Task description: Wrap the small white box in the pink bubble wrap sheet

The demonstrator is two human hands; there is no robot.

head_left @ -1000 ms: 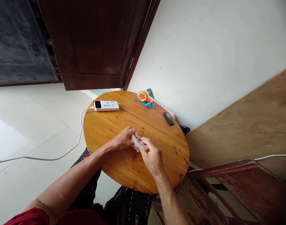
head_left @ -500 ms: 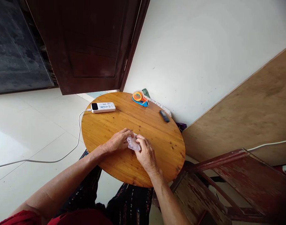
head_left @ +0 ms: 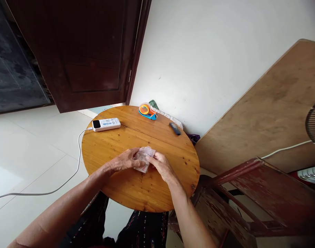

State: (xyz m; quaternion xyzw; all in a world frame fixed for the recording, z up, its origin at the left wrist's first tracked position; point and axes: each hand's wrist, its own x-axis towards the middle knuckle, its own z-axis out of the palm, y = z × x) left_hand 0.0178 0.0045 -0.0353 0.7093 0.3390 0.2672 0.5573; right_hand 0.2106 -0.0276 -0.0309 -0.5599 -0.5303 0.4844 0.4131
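A small, crinkled plastic packet (head_left: pixel 145 154), whitish and see-through with faint pink marks, is held between my two hands above the round wooden table (head_left: pixel 121 187). My left hand (head_left: pixel 128 159) grips its left side, thumb in front and fingers curled behind. From the right, my right hand (head_left: pixel 161 165) pinches the packet with the thumb on its near face; the other fingers are partly hidden. What lies inside the packet, if anything, I cannot make out.
At the table's far left lies a white power bank (head_left: pixel 106 124) with a cable (head_left: pixel 78 155) running off left. A tape dispenser (head_left: pixel 147 111) and a blurred dark object (head_left: pixel 175 128) lie by the wall. A worn red wooden chair (head_left: pixel 240 193) stands right, near a fan (head_left: pixel 314 124).
The packet has been turned and spread, showing a broader, flatter face. Both hands have shifted around it, the right thumb now on its front. The camera view has swung slightly right.
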